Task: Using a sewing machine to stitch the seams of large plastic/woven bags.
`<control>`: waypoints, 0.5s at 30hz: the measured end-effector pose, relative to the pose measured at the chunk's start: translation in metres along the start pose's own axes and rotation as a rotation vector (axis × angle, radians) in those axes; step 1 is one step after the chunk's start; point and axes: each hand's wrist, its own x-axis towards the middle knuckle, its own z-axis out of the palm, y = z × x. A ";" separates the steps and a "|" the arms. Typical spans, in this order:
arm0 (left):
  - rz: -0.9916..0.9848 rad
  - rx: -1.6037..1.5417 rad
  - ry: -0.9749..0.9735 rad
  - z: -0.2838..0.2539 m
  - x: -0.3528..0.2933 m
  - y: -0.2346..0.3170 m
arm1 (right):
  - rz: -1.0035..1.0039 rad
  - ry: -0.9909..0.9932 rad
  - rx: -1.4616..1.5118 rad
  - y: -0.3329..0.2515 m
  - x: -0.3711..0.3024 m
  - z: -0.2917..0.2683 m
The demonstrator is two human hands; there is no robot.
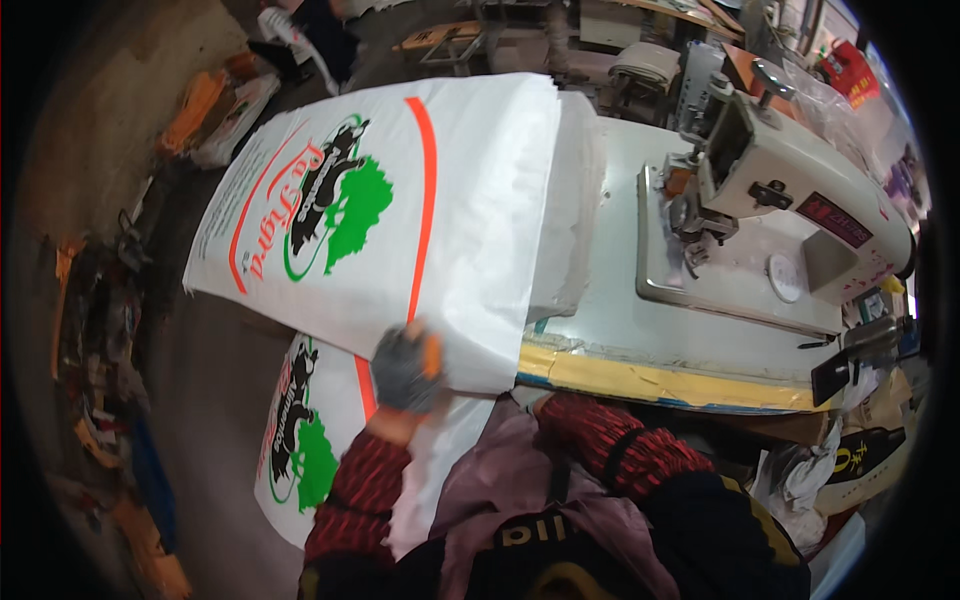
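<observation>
A pile of white printed sacks (480, 200) lies across the left part of the sewing table, its left side hanging past the edge. The top sack bears a green tree, a black animal and red lettering. My left hand (405, 368), in a grey glove with an orange patch, is closed on the near edge of the top sack and slightly blurred. Below it hangs another white sack (340, 450) with the same print, by my left forearm. My right hand (541, 405) is at the table's front edge beside the pile's near corner; its fingers are hidden.
A white industrial sewing machine (800, 200) stands on the right of the pale tabletop (610, 290). Yellow tape (680, 380) covers the table's front edge. Scraps and bags (800, 470) crowd the lower right. Orange and white bundles (215, 110) lie along the left wall.
</observation>
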 end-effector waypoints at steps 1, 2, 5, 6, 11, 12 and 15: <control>-0.244 -0.227 0.044 0.025 0.042 0.025 | 0.026 0.025 0.020 0.008 -0.009 -0.004; -0.188 -0.184 0.107 0.044 0.070 0.029 | 0.008 0.048 0.045 0.005 -0.016 -0.007; -0.349 0.096 0.037 0.113 0.124 0.035 | 0.015 0.115 0.081 0.024 -0.044 -0.017; -0.339 0.094 0.038 0.129 0.132 0.024 | 0.011 0.111 0.082 0.028 -0.053 -0.023; -0.771 -0.173 0.032 0.154 0.142 -0.025 | -0.182 -0.437 -0.146 0.022 -0.078 -0.076; -0.780 -0.345 0.055 0.152 0.135 -0.043 | -0.259 -0.396 0.153 0.021 -0.080 -0.081; -1.155 -1.112 -0.016 0.137 0.123 -0.024 | -0.196 -0.007 0.428 0.030 -0.084 -0.125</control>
